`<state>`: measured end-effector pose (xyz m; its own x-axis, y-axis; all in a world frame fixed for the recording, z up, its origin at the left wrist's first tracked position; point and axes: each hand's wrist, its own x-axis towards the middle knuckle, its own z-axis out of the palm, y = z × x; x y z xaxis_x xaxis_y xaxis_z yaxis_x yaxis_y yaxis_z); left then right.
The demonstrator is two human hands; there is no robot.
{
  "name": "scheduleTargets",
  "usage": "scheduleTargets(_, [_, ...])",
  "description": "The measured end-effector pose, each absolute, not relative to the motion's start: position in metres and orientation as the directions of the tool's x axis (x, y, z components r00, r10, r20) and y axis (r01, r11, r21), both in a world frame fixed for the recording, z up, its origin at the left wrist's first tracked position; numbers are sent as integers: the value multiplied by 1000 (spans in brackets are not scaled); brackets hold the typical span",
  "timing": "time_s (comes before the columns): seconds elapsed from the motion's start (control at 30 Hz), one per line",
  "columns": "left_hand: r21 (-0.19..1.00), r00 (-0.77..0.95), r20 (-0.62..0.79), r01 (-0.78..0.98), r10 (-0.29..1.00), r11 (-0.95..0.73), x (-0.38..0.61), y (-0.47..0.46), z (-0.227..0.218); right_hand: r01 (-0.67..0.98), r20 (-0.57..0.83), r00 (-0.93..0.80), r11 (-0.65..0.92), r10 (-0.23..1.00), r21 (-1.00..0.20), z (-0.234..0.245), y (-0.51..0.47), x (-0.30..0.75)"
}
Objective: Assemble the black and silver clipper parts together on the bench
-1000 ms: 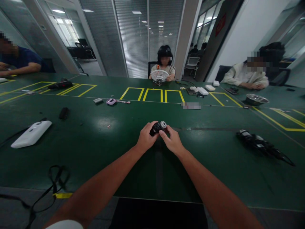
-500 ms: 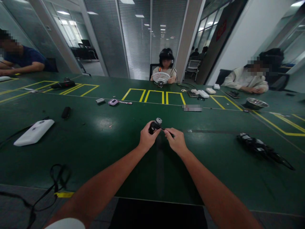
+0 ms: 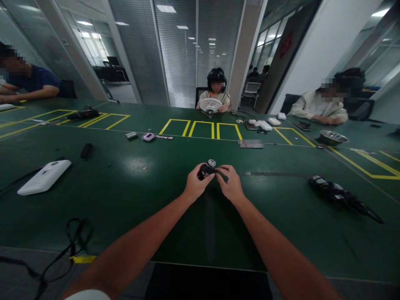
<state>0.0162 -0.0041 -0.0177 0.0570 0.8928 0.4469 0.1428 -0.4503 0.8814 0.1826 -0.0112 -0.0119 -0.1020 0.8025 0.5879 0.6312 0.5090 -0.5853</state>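
Observation:
My left hand is closed around a small black object with a round silver end, held a little above the green table. What kind of device it is, I cannot make out. Around its body runs a black cord, wound in several turns. From the right, the thumb and forefinger of my right hand come together in a pinch at the cord, against the object's side. The cord's end is hidden by the fingertips.
On the green table, a white power bank and a black case lie left. A black cable bundle lies right. A metal bowl is farther off. Across the table, a person holds a white basket-like object.
The cord stretched between my hands is now drawn in against the object. My right hand has closed up to it, and the silver end has tilted rightward. The view has shifted slightly.

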Motion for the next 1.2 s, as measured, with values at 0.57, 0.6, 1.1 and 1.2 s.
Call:
scheduleTargets(0.57, [833,80,446,326,892,-446,28,-13,-17,-67,190,-28,188,981,-980,-19,-15,154])
scheduleTargets(0.6, [827,73,444,350,893,-440,31,-15,-17,-70,183,-12,181,983,-981,-19,-16,151])
scheduleTargets(1.1, [460,254,366,787,895,-411,-23,-9,24,-644,-379,-133,-371,916,-669,1,-15,168])
scheduleTargets(1.2, [331,27,326,933,945,-141,-91,19,25,-656,-386,-114,-361,915,-662,3,-11,178])
